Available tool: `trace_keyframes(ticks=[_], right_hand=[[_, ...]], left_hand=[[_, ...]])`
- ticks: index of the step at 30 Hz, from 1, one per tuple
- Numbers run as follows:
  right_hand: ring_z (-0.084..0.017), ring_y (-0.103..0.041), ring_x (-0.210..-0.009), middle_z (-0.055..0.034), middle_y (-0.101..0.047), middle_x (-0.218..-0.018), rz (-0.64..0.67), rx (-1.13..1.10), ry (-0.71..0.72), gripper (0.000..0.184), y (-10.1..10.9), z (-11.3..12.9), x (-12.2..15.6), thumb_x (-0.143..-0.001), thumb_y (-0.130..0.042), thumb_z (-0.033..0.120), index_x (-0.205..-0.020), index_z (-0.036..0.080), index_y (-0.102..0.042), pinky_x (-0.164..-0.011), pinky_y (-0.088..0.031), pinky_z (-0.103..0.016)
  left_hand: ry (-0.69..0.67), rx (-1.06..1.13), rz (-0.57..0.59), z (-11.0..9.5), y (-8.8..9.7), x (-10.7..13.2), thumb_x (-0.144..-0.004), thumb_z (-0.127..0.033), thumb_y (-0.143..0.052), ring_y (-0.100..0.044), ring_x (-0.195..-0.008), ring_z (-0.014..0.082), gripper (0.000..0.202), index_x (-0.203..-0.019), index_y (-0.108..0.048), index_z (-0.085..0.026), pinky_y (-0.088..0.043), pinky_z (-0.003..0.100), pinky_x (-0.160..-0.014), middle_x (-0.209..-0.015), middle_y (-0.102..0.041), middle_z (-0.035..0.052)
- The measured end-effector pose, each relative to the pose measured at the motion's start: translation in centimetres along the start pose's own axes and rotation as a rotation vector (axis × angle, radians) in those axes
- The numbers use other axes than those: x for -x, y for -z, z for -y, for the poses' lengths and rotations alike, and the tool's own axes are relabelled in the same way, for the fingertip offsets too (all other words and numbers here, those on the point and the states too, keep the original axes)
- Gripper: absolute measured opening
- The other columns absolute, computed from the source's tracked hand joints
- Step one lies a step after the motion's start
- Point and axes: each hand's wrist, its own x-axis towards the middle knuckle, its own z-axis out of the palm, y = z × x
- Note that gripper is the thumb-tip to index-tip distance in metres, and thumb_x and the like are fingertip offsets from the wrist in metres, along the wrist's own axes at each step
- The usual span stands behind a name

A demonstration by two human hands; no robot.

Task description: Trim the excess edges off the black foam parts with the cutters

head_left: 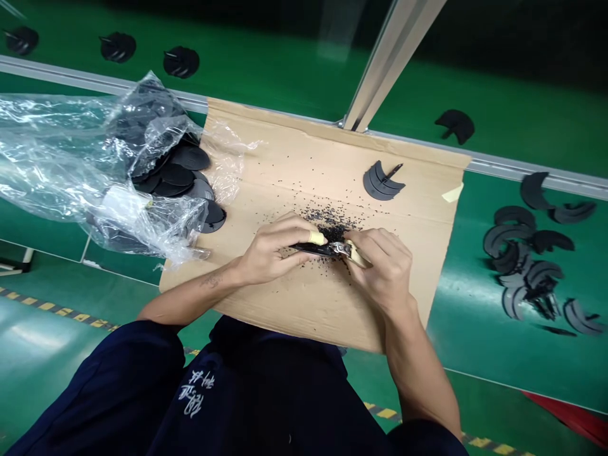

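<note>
Nearest my camera, navy clothing (pixel 190 392); left hand (pixel 270 250) shut round a black-handled tool (pixel 313 249), right hand (pixel 380 269) gripping a pale strip (pixel 357 253), over tan cardboard (pixel 304 304).

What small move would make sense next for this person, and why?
Probably brushing aside the black crumbs heaped on the cardboard sheet. They lie right beside where the left hand grips a black piece and the right hand works a small metal tool, so clearing them might keep the work easier to see.
</note>
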Motion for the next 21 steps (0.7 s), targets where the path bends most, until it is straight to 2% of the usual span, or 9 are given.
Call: trace_keyframes(ticks=[4,10,13,17,19,21], right_hand=[[-0.018,-0.06,-0.067,-0.0045,-0.071,-0.075,0.001,0.017,0.007,0.015,0.03,0.18,0.12,-0.095,-0.059,0.015,-0.1,0.02,-0.072,-0.062,-0.043,-0.033],[-0.016,-0.063,-0.064,-0.0043,-0.071,-0.074,0.006,-0.221,-0.067,0.02,-0.14,0.38,-0.01,-0.098,-0.053,0.018,-0.094,0.021,-0.072,-0.061,-0.047,-0.03],[-0.017,-0.06,-0.067,-0.0046,-0.069,-0.075,-0.019,-0.079,-0.083,0.021,-0.3,0.04,-0.08,-0.097,-0.051,0.016,-0.094,0.021,-0.072,-0.061,-0.043,-0.031],[-0.02,-0.056,-0.071,-0.0058,-0.069,-0.078,0.011,0.14,-0.039,0.018,-0.63,-0.44,0.04,-0.094,-0.056,0.018,-0.101,0.019,-0.072,-0.063,-0.037,-0.033],[-0.021,-0.056,-0.073,-0.0066,-0.07,-0.081,0.02,0.108,-0.059,0.019,-0.68,-0.5,0.08,-0.092,-0.058,0.017,-0.105,0.019,-0.072,-0.064,-0.038,-0.034],[-0.02,-0.057,-0.074,-0.0062,-0.071,-0.085,0.022,-0.033,-0.137,0.021,-0.58,-0.4,0.02,-0.091,-0.058,0.016,-0.106,0.02,-0.072,-0.066,-0.041,-0.034]], left_hand=[[-0.032,0.003,0.001,0.15,-0.06,0.04,-0.09,-0.025,-0.076,-0.07,-0.091,0.016,0.021,-0.109,-0.074,-0.018,-0.058,0.031,-0.08,-0.097,-0.076,0.0076],[-0.042,0.044,0.019,0.08,-0.38,0.0,-0.089,-0.027,-0.077,-0.071,-0.091,0.0161,0.021,-0.108,-0.073,-0.018,-0.058,0.03,-0.08,-0.097,-0.076,0.0074],[-0.04,0.008,0.036,0.07,-0.42,-0.06,-0.089,-0.027,-0.076,-0.068,-0.088,0.0155,0.027,-0.114,-0.071,-0.019,-0.056,0.03,-0.078,-0.095,-0.075,0.0056],[-0.063,-0.139,0.111,0.28,-0.28,-0.09,-0.092,-0.021,-0.07,-0.064,-0.088,0.0157,0.024,-0.116,-0.07,-0.02,-0.054,0.032,-0.079,-0.098,-0.072,0.0054],[-0.061,-0.181,0.101,0.42,-0.13,-0.11,-0.094,-0.019,-0.067,-0.065,-0.091,0.016,0.025,-0.119,-0.07,-0.02,-0.054,0.032,-0.081,-0.102,-0.071,0.0061],[-0.019,-0.155,0.05,0.5,0.02,-0.13,-0.095,-0.022,-0.067,-0.066,-0.094,0.0158,0.026,-0.121,-0.068,-0.02,-0.056,0.031,-0.081,-0.104,-0.072,0.0067]])
